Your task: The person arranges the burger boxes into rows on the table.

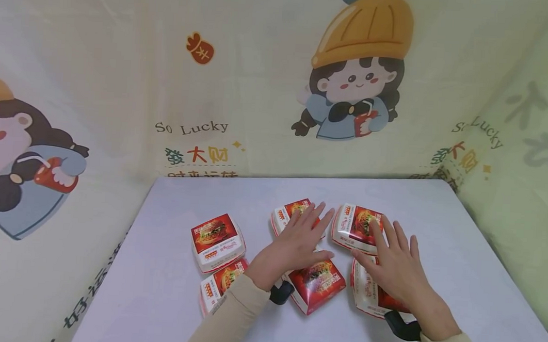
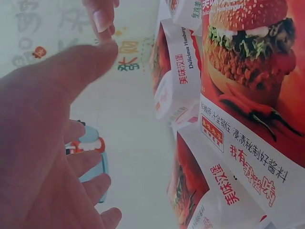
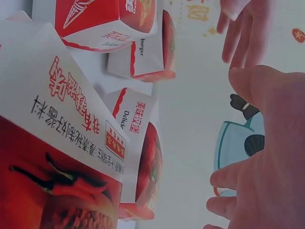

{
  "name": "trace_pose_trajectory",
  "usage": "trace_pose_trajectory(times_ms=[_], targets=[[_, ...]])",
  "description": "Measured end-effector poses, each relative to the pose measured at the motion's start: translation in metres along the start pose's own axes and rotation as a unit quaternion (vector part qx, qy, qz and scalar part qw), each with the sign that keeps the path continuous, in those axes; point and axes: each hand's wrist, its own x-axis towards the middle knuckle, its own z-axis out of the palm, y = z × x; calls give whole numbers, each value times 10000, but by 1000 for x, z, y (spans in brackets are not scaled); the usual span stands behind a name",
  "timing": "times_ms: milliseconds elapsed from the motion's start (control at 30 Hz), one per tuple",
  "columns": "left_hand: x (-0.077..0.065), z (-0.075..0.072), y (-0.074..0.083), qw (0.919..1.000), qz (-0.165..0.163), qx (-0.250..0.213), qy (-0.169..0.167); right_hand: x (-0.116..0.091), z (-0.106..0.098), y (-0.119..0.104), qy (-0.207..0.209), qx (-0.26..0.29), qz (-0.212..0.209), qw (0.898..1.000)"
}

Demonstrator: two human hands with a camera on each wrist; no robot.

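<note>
In the head view, my left hand (image 1: 293, 244) spreads its fingers above two red-and-white burger boxes, the back middle box (image 1: 284, 216) and the front middle box (image 1: 318, 284). My right hand (image 1: 399, 270) spreads likewise over the front right burger box (image 1: 365, 292), its fingertips overlapping the back right burger box (image 1: 357, 227). Neither hand grips anything. Seen from the left wrist, a printed burger box (image 2: 252, 95) fills the right side, beside the extended thumb. From the right wrist, a large burger box (image 3: 57, 157) lies left of the hand.
Two more burger boxes, one behind (image 1: 219, 243) and one in front (image 1: 225, 282), lie on the left of the white table (image 1: 168, 227). The left forearm partly hides the front one. A cartoon-printed cloth (image 1: 260, 87) hangs behind the table. Black wrist mounts (image 1: 403, 326) sit under the wrists.
</note>
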Motion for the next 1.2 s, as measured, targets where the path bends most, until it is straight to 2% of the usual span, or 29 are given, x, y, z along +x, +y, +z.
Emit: trace_pose_trajectory(times_ms=[267, 600, 1033, 1200], targets=[[12, -1, 1, 9998, 79, 139, -118, 7, -2, -2, -98, -20, 8, 9999], [33, -3, 8, 9954, 346, 875, -203, 13, -1, -3, -241, -12, 128, 9996], [53, -1, 8, 9918, 563, 1104, -315, 22, 2, -5, -270, -15, 170, 9995], [62, -1, 9, 9919, 538, 1056, -462, 25, 5, -3, -360, -15, 236, 9991]])
